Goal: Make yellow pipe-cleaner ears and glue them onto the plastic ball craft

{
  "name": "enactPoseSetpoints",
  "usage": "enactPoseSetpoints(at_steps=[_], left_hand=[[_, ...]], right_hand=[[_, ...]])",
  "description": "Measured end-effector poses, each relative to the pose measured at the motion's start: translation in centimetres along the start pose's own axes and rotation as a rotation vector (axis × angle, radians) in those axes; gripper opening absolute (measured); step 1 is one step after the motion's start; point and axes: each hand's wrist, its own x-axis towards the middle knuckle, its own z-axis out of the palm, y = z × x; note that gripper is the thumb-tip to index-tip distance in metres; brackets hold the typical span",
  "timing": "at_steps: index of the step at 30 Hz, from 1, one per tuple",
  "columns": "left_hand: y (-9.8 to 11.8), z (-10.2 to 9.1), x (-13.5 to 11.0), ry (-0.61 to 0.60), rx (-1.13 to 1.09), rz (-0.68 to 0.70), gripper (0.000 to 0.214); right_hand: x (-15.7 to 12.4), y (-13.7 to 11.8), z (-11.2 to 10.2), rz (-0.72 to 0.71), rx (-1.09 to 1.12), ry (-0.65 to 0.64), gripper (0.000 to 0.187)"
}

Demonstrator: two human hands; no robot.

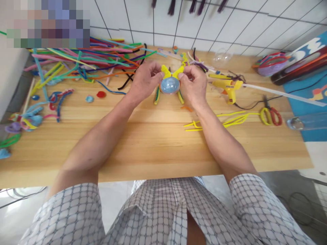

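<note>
Past loose yellow stems (230, 120) on the wooden bench (153, 149), a pale-blue translucent ball (170, 85) sits between the left hand (144, 83) and right hand (194, 85), above mid-bench. Each grip is pinched on one of the fuzzy yellow pipe cleaners (166, 71) rising from its top; green-yellow ones hang below. A glue gun (227, 86) lies farther right.

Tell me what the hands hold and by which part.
Left hand and right hand hold the blue ball, each pinching a yellow pipe cleaner atop it.

Pixel-blurred patch (48, 23) at top left
</note>
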Motion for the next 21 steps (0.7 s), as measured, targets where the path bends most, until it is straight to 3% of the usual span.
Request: enactPoseSetpoints(at_steps=[6,10,15,18,21], left_hand=[[0.6,-0.8,0.3,0.045,-0.073,-0.002,0.018],[0.8,-1.5,0.7,0.036,-0.089,-0.062,0.028],[1.8,-1.4,-0.8,0.006,-0.073,-0.094,0.022],[2.5,-1.0,-3.6,-0.048,-0.046,-0.097,0.015],[2.6,-0.6,-7.1,-0.092,-0.009,-0.135,0.01]], right_hand=[[0.9,-3.1,-2.1,-0.044,0.109,0.059,0.035],[0.1,-4.5,-3.5,-0.052,0.104,-0.047,0.026],[-5.5,-5.3,-3.7,-0.056,-0.014,-0.226,0.019],[-9.4,-5.3,-3.2,-0.072,-0.143,-0.388,0.026],[-11.7,-4.9,-2.8,-0.117,-0.288,-0.477,0.021]])
